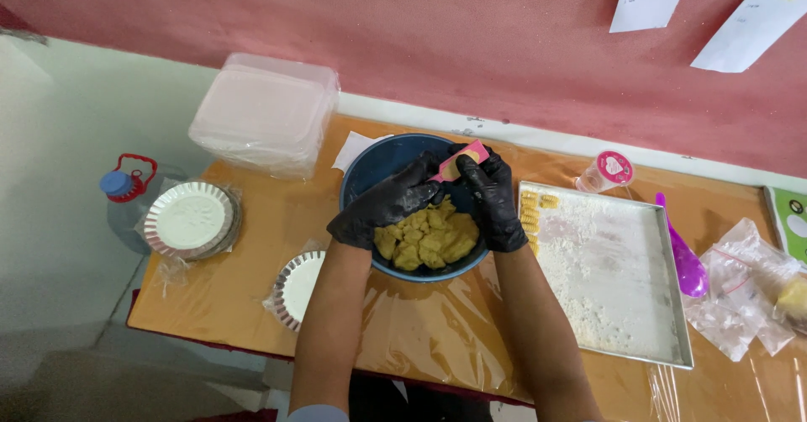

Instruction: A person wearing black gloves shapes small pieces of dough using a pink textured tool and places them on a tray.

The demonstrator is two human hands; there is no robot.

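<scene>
The pink mould (461, 160) with a dab of yellow dough sits over the far rim of the blue bowl (370, 170), pinched between my gloved hands. My right hand (494, 199) is closed on its upper end; my left hand (388, 208) curls against its lower end, steadying it. Dough lumps (424, 237) lie directly beneath (so crumbs fall back in). The floured metal tray (614, 279), holding shaped pieces (531, 212) at its far-left corner, lies near the table's right edge.

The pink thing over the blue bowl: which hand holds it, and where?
Both gloved hands meet on the pink mould; right hand pinches its upper end, left hand its lower end.
</scene>
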